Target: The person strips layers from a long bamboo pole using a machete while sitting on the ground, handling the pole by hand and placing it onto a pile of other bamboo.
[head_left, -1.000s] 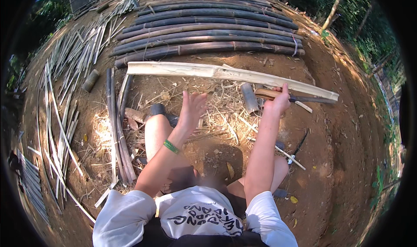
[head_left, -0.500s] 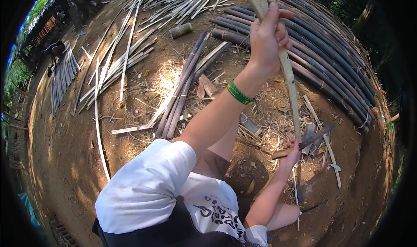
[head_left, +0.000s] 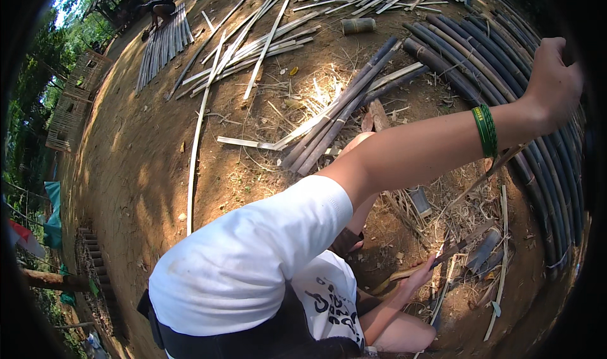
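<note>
My left hand (head_left: pixel 556 84), with a green band (head_left: pixel 485 131) at the wrist, is raised at the far right in a closed fist. Below its forearm a pale bamboo strip (head_left: pixel 490 174) slants down toward the knife; the hand hides where it grips the strip. Low down by my bent leg, my right hand (head_left: pixel 418 277) is wrapped round the wooden handle of a long knife. The knife's dark blade (head_left: pixel 465 242) points up and to the right, close to the strip's lower part. Whether blade and strip touch, I cannot tell.
Dark bamboo poles (head_left: pixel 550 176) lie stacked at the right. Split strips (head_left: pixel 259 49) spread across the ground at the back. Ahead lie several longer pieces (head_left: pixel 348 106), a short bamboo section (head_left: pixel 358 26) and shavings. A person (head_left: pixel 158 8) bends over slats at the far left.
My left hand has swung to the right and somewhat lower, with the strip now slanting more. The view has turned, so the ground pieces sit farther right. My right hand keeps the knife.
</note>
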A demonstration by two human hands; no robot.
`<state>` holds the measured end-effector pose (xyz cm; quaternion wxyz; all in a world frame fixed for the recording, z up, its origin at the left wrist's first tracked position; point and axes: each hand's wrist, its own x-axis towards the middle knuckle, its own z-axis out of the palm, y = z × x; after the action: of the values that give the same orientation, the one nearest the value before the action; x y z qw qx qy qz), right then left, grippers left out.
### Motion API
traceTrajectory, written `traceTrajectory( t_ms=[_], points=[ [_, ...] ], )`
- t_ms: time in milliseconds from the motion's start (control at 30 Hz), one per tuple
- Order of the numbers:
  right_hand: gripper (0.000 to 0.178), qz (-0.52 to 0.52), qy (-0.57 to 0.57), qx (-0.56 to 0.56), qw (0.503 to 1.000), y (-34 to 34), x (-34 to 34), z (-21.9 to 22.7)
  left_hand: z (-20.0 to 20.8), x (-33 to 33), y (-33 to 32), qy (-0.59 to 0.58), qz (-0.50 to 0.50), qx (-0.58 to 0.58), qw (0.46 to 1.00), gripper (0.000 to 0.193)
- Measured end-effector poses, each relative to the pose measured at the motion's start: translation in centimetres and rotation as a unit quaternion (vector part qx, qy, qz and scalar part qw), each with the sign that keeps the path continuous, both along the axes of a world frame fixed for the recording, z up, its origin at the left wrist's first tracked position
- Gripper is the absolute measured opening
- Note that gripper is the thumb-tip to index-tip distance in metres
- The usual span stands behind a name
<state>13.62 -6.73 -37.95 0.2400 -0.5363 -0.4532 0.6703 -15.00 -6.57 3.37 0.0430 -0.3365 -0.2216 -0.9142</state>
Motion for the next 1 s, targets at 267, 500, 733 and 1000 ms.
traceTrajectory(
  t_ms=[267,500,733,1000],
  points=[
    [0.041,-0.054,0.034,-0.004,0.998,0.4,-2.1,0.1,-1.6,0.7,1.4,0.026,-0.012,-0.024,0.999,0.008],
    [0.029,-0.025,0.036,0.061,0.997,-0.2,-2.6,-0.5,-1.8,0.4,1.7,0.045,-0.008,-0.018,0.999,0.011],
    [0.018,-0.009,0.028,0.082,0.996,0.0,-2.2,-1.9,-1.8,0.7,2.4,0.051,-0.009,-0.022,0.998,0.014],
    [0.016,0.012,0.043,0.074,0.996,0.0,-1.6,-2.3,-0.4,0.6,4.0,0.070,0.002,-0.016,0.997,0.019]
  ],
)
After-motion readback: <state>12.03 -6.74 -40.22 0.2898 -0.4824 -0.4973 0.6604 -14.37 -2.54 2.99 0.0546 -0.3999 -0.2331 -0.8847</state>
